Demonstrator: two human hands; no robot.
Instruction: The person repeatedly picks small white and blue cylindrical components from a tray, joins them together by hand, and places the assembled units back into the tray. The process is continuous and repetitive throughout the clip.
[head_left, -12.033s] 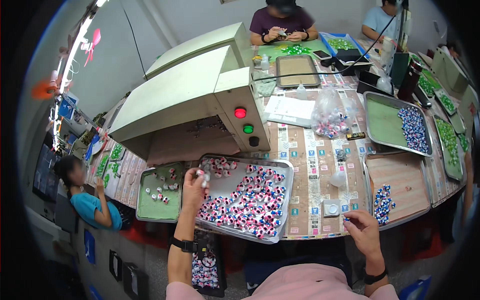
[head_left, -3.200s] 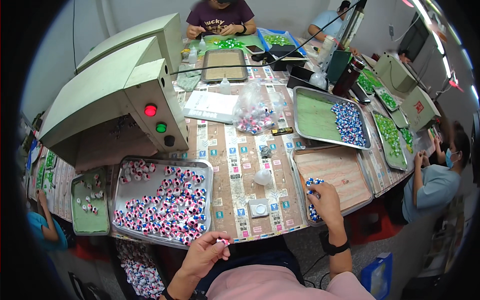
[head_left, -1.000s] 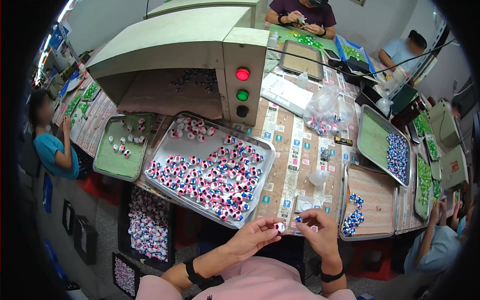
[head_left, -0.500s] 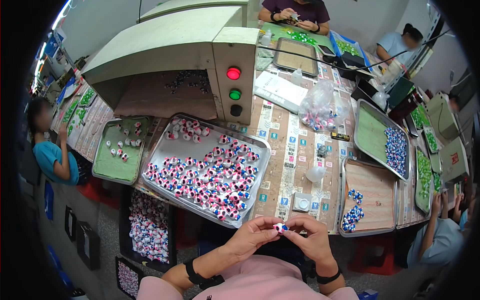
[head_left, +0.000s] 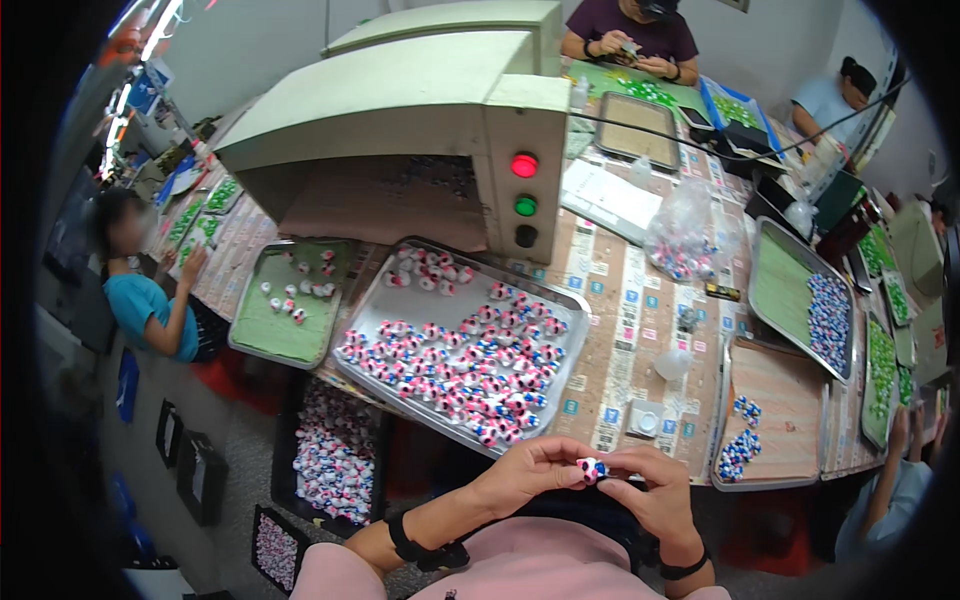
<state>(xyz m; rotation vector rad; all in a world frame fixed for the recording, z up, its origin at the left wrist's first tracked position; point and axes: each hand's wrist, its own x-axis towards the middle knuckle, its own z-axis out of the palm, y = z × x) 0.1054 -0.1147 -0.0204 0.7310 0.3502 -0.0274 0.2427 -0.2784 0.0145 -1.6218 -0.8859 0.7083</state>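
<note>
Between my two hands, in front of my body at the table's near edge, is a small white, pink and blue figurine head (head_left: pixel 592 469) with dark spots. My left hand (head_left: pixel 530 474) pinches it from the left with thumb and forefinger. The fingers of my right hand (head_left: pixel 650 484) close on its blue side. Just beyond my left hand lies a metal tray (head_left: pixel 400 303) lined with white. Many similar pink, white and blue pieces (head_left: pixel 470 365) are heaped on it.
A conveyor machine (head_left: pixel 530 120) with red and green lights stands behind the tray. At right lie a tray (head_left: pixel 780 400) of blue-white pieces, a squeeze bottle (head_left: pixel 672 364) and a bag of pieces (head_left: pixel 690 240). Black bins (head_left: pixel 335 450) of pieces stand low at left. Several people work around the table.
The whole view has shifted, so the table and my hands appear farther right. The figurine head has turned between my fingers, showing more of its dark spots. Both hands still hold it.
</note>
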